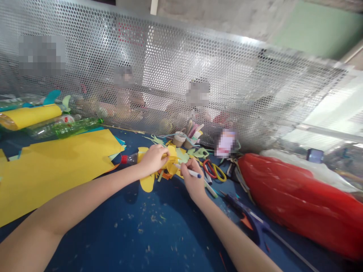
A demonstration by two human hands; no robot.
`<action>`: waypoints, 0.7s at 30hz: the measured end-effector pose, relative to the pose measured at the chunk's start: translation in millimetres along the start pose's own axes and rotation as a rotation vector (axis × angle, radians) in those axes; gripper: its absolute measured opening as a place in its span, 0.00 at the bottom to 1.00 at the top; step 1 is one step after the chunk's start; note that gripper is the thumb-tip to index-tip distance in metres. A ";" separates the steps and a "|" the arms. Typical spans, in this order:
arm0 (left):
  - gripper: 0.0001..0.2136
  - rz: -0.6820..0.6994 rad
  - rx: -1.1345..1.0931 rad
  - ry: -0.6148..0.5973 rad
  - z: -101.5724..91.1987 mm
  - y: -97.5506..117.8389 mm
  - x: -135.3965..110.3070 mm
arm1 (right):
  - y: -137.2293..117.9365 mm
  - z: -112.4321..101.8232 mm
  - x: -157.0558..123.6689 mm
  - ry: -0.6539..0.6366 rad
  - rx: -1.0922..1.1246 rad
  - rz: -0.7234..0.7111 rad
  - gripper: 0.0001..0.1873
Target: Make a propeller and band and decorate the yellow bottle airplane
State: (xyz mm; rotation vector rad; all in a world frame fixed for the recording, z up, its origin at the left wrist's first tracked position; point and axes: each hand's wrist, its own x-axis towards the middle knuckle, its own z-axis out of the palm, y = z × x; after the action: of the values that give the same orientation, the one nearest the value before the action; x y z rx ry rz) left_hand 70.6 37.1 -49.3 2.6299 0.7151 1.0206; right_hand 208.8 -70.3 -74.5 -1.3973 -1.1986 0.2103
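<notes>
In front of me a clear plastic bottle (132, 159) with a red cap lies on its side, wrapped in yellow paper with rounded yellow flaps (146, 184). My left hand (154, 160) is closed over the wrapped part, its fingertips pressed together on the yellow paper. From the right, my right hand (194, 179) grips a white marker (190, 172) with a dark blue end. The marker's tip points at the yellow paper close to my left fingertips; I cannot tell if it touches.
Yellow sheets (62, 162) cover the left side, with several bottles (76, 127) behind. Scissors (211, 170), paper scraps (201, 152) and a hot glue gun (252, 219) lie right, beside a red plastic bag (297, 200). A perforated metal screen (170, 64) stands behind the blue table (127, 234).
</notes>
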 end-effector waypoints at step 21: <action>0.04 -0.024 0.016 -0.019 0.3 0.2 -0.4 | -2.0 0.4 0.6 -0.027 -0.035 -0.019 0.15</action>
State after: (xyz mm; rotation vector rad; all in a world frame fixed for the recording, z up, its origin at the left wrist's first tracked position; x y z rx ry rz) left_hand 70.6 36.6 -49.7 2.6347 0.7516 0.9865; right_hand 207.7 -70.2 -72.7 -1.4170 -1.2433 0.1962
